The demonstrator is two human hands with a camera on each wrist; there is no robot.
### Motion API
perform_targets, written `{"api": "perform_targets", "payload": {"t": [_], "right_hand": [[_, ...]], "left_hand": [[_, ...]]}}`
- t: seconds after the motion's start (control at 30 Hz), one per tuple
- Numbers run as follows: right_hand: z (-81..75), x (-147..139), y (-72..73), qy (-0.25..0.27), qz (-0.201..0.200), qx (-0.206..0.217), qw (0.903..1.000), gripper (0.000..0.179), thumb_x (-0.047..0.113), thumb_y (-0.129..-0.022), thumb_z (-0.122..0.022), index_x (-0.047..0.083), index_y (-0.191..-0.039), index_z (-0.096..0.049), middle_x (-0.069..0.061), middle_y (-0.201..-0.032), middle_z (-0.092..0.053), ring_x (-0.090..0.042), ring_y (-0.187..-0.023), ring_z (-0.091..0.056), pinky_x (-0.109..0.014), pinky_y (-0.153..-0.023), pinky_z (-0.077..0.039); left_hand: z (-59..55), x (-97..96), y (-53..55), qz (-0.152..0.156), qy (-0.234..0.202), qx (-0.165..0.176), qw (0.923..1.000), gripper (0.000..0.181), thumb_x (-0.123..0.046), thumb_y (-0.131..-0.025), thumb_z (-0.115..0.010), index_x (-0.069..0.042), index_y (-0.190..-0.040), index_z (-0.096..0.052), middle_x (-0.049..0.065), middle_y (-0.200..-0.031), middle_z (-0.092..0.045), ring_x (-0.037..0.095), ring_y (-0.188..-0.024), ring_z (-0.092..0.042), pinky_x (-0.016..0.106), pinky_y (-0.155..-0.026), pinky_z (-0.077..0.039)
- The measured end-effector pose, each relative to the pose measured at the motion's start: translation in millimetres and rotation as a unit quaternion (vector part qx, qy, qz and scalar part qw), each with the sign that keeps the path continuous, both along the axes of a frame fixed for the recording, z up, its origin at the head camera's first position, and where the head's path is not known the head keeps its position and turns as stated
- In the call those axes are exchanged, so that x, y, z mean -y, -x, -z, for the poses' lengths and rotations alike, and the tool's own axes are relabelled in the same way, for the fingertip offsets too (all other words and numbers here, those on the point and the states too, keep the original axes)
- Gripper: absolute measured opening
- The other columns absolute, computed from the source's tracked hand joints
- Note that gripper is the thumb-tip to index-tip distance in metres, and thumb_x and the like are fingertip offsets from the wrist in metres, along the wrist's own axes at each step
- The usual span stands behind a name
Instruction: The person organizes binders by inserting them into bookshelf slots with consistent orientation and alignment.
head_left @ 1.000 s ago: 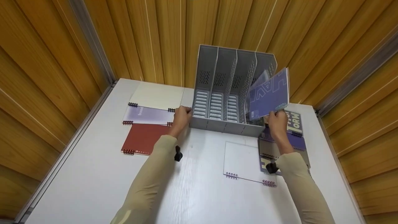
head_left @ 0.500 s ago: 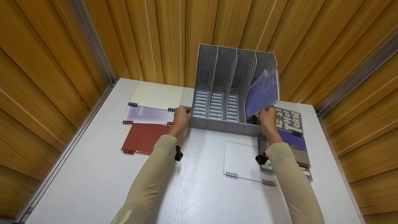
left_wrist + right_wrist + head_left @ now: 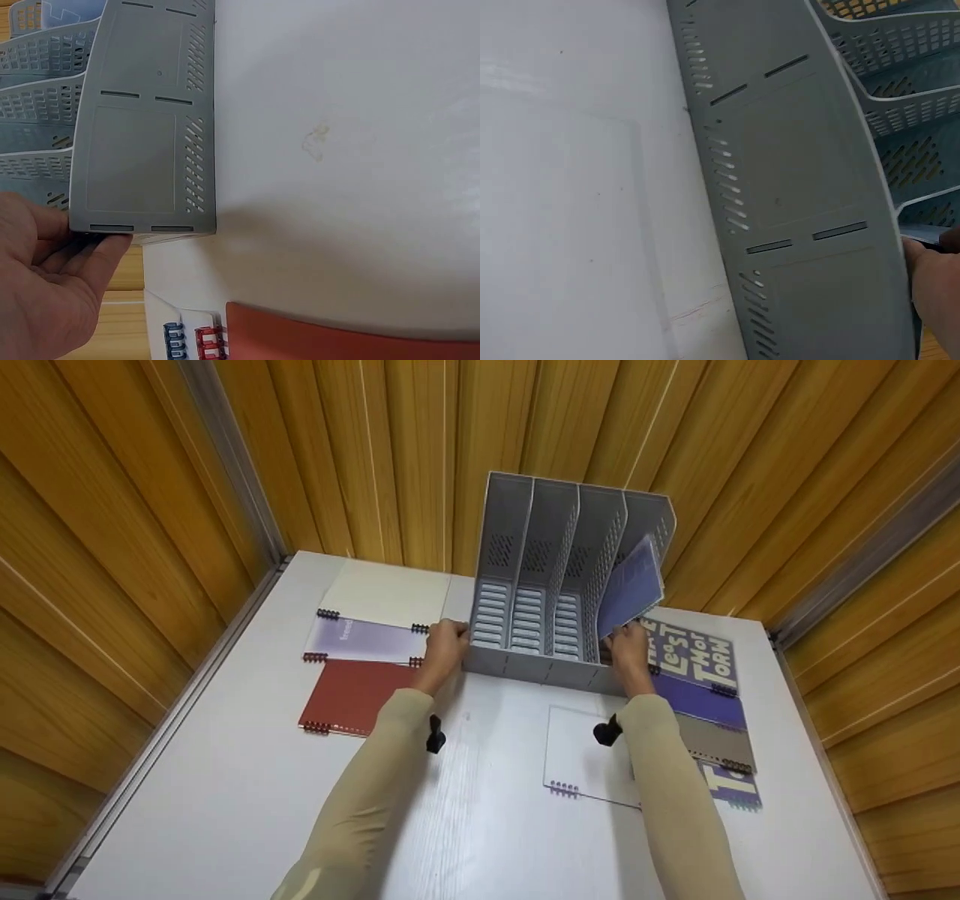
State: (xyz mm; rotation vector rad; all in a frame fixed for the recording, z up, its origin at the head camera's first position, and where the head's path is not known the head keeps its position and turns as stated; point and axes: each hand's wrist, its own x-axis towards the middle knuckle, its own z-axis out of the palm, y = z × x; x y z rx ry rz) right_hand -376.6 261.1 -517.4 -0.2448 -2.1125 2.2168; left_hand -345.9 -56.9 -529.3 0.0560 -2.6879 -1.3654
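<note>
A grey file organizer [image 3: 525,669] with several upright compartments stands on the table against the wooden wall. My left hand [image 3: 444,651] grips its left front corner; the left wrist view has the thumb on the outside and the fingers curled over the edge of the organizer [image 3: 135,157]. In the rightmost compartment a blue-purple notebook [image 3: 632,583] leans tilted, its upper part sticking out past the side wall. My right hand [image 3: 630,656] holds the notebook's near lower end, low at the compartment's front. In the right wrist view, the front panel [image 3: 802,150] fills the middle and that hand [image 3: 937,289] shows only partly.
Left of the organizer lie a cream notebook [image 3: 390,592], a lilac notebook [image 3: 367,641] and a red notebook [image 3: 349,694], overlapping. On the right, a lettered notebook [image 3: 694,652] overlaps a purple one [image 3: 709,701] and a brown one [image 3: 716,742]. A clear-covered notebook [image 3: 585,750] lies in front.
My right hand has moved left and lowered the blue-purple notebook deeper into the rightmost compartment. The left hand keeps its grip on the organizer. The head view has shifted slightly.
</note>
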Motion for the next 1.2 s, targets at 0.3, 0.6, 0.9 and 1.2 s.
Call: {"api": "perform_targets", "payload": {"t": [0.3,0.6,0.9,1.2], "right_hand": [[4.4,-5.6,3.9,-0.006,0.019,0.015,0.9997,0.046,0.001,-0.109,-0.027,-0.008,-0.154,-0.032,-0.029,-0.153,-0.041,-0.035,-0.143,-0.041,-0.041,-0.115,-0.036],[-4.7,-10.7,9.6,0.094,0.001,0.05,0.9943,0.047,0.001,-0.11,-0.029,-0.009,-0.155,-0.025,-0.025,-0.16,-0.031,-0.033,-0.147,-0.035,-0.04,-0.117,-0.033],[-3.9,-16.6,18.4,0.07,0.033,0.072,0.9944,0.044,0.004,-0.109,-0.035,-0.012,-0.15,-0.035,-0.026,-0.152,-0.044,-0.029,-0.139,-0.047,-0.039,-0.114,-0.037],[-18.5,-13.2,15.8,0.107,0.017,0.103,0.9888,0.046,-0.001,-0.108,-0.035,-0.013,-0.152,-0.029,-0.027,-0.158,-0.034,-0.034,-0.146,-0.037,-0.039,-0.117,-0.033]], "left_hand": [[0.4,1.0,1.3,-0.005,0.001,-0.014,0.9999,0.019,0.001,-0.095,-0.059,0.001,-0.09,-0.078,0.005,-0.078,-0.064,0.015,-0.069,-0.049,0.026,-0.059,-0.038],[0.4,0.1,-0.7,-0.007,-0.014,0.008,0.9999,0.019,-0.003,-0.098,-0.061,0.0,-0.104,-0.079,0.013,-0.101,-0.074,0.015,-0.078,-0.055,0.029,-0.066,-0.046],[2.0,-1.7,-0.1,0.005,-0.018,0.003,0.9998,0.018,-0.005,-0.099,-0.061,0.0,-0.098,-0.078,0.009,-0.091,-0.072,0.013,-0.075,-0.054,0.027,-0.064,-0.044],[3.6,1.4,1.1,0.01,-0.013,-0.005,0.9998,0.026,-0.005,-0.1,-0.06,-0.003,-0.075,-0.065,0.002,-0.07,-0.053,0.013,-0.065,-0.046,0.027,-0.056,-0.034]]}}
